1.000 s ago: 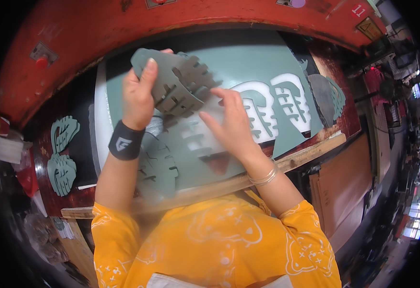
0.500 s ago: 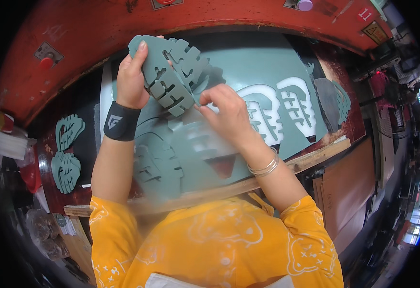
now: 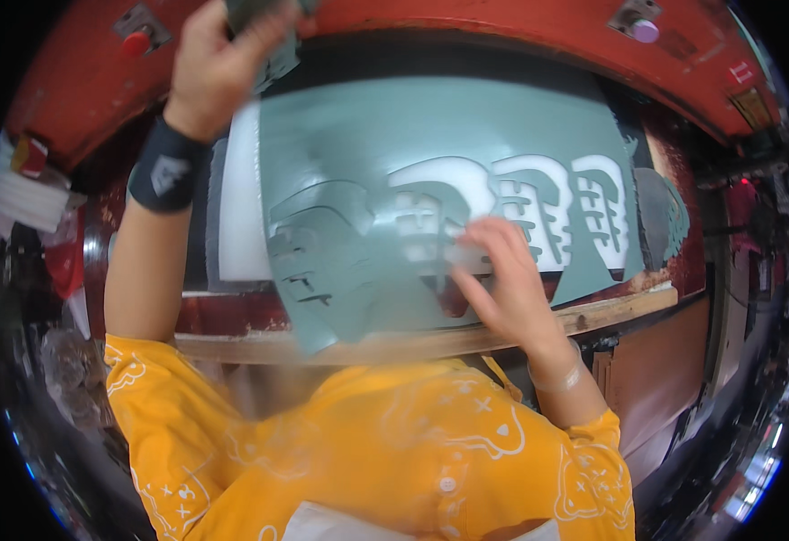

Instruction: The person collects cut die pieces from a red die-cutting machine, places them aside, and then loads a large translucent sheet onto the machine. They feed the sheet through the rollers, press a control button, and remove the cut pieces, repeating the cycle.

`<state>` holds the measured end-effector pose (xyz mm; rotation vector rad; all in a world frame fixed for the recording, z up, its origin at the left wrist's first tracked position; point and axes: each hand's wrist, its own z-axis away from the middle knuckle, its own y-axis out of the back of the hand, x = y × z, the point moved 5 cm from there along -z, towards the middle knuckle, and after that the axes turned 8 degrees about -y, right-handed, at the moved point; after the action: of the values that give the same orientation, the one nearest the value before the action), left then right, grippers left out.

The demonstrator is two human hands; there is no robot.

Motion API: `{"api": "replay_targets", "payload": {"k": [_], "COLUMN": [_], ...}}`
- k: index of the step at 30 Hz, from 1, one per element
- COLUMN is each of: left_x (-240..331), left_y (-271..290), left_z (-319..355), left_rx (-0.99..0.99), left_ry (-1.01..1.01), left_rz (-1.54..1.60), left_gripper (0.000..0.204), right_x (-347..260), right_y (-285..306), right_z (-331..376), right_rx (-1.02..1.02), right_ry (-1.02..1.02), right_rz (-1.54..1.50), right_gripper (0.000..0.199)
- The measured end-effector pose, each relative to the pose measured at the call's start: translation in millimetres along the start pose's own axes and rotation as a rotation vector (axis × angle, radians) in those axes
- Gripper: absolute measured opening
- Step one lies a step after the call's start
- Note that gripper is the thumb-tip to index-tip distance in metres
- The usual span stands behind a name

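My left hand (image 3: 212,74) is raised at the far left, smeared by motion, and closed round a small bundle of grey-green die-cut foam pieces (image 3: 279,67). Part of that bundle runs out past the top edge. Below it lies a big grey-green foam sheet (image 3: 448,113) with several slotted, curved openings along its near side; white shows through them. Toward the left of the sheet, one cut shape (image 3: 322,236) still sits in its outline. Over the near edge of the sheet hovers my right hand (image 3: 513,287), holding nothing, with thumb and fingers apart.
A red machine beam (image 3: 466,27) spans the far side, bearing a red button (image 3: 135,43) and a lilac button (image 3: 646,31). Along the near side runs a wooden rail (image 3: 611,311). More grey-green pieces (image 3: 676,221) lie beyond the sheet's right end.
My left hand has gone up and left with the foam pieces. My right hand has let go of them and moved right and nearer, its fingers spreading. The view has shifted too.
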<state>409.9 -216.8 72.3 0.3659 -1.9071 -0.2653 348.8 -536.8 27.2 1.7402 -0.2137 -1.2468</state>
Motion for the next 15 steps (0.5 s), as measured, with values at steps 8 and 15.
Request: {"api": "replay_targets", "payload": {"k": [8,15], "left_x": [20,19], "left_y": [-95,-100], "left_z": [186,205], "left_rx": [-0.546,-0.477], "left_ry": [-0.201,-0.322], "left_rz": [-0.052,-0.121], "left_gripper": [0.051,0.05], "right_x": [-19,-38], "right_y": [-90,-110], "right_z": [78,55], "right_rx": [-0.856,-0.843], "right_ry": [-0.619,-0.647], "right_rz": [-1.014,-1.46], "right_gripper": [0.036,0.023]}}
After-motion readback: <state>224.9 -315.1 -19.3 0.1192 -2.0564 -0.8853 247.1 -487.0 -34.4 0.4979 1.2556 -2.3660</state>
